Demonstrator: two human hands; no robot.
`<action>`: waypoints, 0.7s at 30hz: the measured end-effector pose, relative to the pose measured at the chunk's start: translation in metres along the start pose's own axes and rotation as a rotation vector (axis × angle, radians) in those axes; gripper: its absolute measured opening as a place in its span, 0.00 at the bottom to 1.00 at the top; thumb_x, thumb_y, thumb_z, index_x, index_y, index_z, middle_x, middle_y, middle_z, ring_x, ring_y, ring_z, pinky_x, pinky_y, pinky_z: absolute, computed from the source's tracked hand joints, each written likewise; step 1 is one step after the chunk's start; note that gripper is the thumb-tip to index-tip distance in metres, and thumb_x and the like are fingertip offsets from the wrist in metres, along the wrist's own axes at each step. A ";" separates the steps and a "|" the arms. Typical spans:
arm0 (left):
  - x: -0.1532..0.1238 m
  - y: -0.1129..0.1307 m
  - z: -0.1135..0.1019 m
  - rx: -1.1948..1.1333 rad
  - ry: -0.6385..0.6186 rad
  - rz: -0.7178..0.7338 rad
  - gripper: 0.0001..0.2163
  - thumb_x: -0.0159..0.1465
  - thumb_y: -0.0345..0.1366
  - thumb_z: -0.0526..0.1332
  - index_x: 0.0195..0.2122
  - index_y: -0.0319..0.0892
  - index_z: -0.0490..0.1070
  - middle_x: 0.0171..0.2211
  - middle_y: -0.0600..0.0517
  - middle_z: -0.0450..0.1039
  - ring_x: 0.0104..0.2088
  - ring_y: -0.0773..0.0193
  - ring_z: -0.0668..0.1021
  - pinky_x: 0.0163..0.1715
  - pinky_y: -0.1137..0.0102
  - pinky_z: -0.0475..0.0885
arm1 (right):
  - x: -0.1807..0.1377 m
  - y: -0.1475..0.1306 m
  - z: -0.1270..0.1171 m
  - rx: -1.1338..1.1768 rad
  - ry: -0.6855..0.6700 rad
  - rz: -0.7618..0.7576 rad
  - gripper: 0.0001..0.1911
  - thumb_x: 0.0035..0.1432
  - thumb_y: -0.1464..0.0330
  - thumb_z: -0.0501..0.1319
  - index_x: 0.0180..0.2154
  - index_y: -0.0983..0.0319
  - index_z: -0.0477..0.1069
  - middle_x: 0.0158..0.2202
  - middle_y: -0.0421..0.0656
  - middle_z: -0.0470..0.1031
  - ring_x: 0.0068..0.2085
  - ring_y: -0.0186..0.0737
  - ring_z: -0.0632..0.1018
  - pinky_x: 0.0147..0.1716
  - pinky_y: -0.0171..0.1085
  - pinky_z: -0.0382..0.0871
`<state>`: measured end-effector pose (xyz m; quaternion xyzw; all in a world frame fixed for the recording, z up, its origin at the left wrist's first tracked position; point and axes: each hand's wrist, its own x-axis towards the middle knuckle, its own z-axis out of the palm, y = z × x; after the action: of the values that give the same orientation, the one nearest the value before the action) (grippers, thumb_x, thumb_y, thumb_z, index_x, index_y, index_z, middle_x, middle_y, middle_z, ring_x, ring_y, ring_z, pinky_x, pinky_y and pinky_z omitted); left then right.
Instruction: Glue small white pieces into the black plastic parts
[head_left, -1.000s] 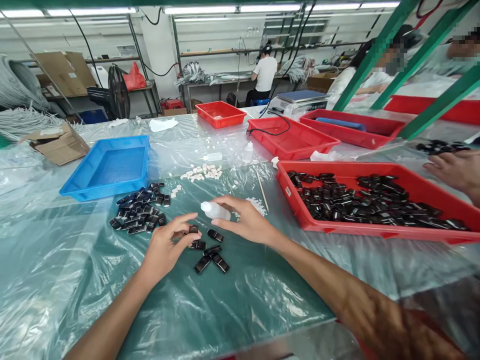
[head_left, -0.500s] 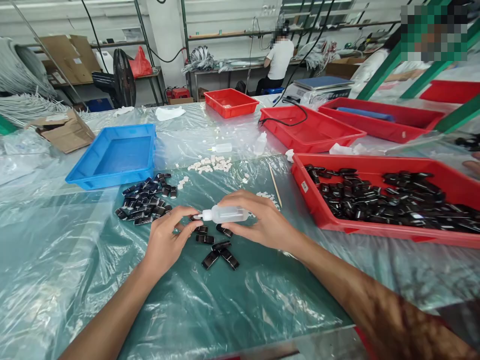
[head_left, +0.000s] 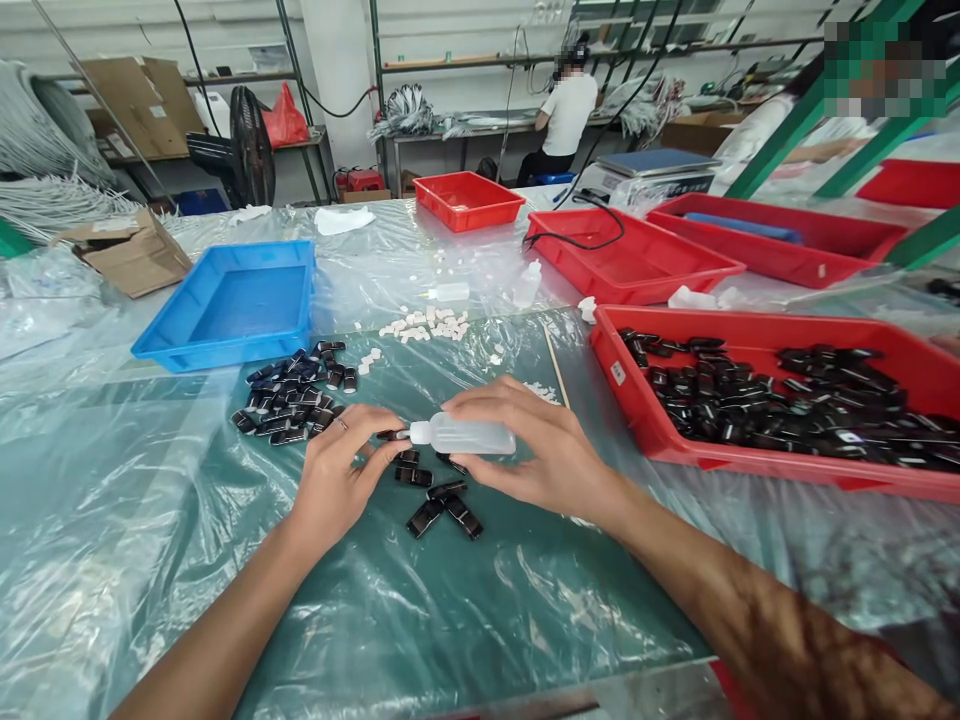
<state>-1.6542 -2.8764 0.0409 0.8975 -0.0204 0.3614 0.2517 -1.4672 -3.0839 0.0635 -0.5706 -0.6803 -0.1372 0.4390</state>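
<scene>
The squeeze bottle (head_left: 465, 436), gripped sideways by the right hand (head_left: 551, 450), has swung its nozzle onto the small black part (head_left: 391, 435) pinched in the left hand's (head_left: 337, 480) fingers, low over the bench (head_left: 487, 590).

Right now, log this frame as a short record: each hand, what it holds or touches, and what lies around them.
right hand: grips a small clear squeeze bottle, held level, nozzle pointing left
left hand: fingertips at the nozzle, pinching a small black part
under the hands: loose black parts on a green mat
left of hands: pile of black parts, blue tray behind it
right: red tray holding many black parts
behind: small white pieces, thin wooden stick
cover: clear plastic sheet over the table
</scene>
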 end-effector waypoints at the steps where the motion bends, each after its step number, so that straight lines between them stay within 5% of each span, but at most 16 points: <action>1: 0.000 0.000 0.000 0.004 -0.001 0.000 0.04 0.80 0.36 0.68 0.53 0.48 0.80 0.45 0.49 0.88 0.42 0.59 0.88 0.34 0.70 0.85 | 0.000 -0.001 0.000 -0.002 -0.005 0.004 0.32 0.73 0.70 0.71 0.71 0.41 0.69 0.54 0.42 0.90 0.52 0.53 0.91 0.53 0.55 0.90; 21: 0.002 0.002 -0.002 0.032 -0.026 0.043 0.05 0.81 0.34 0.67 0.55 0.48 0.78 0.46 0.49 0.86 0.44 0.57 0.88 0.38 0.66 0.85 | 0.000 -0.004 -0.002 -0.028 -0.027 -0.026 0.43 0.73 0.72 0.70 0.80 0.40 0.60 0.56 0.42 0.89 0.51 0.53 0.91 0.52 0.54 0.89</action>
<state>-1.6542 -2.8768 0.0445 0.9054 -0.0372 0.3553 0.2293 -1.4701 -3.0868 0.0657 -0.5696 -0.6916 -0.1445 0.4200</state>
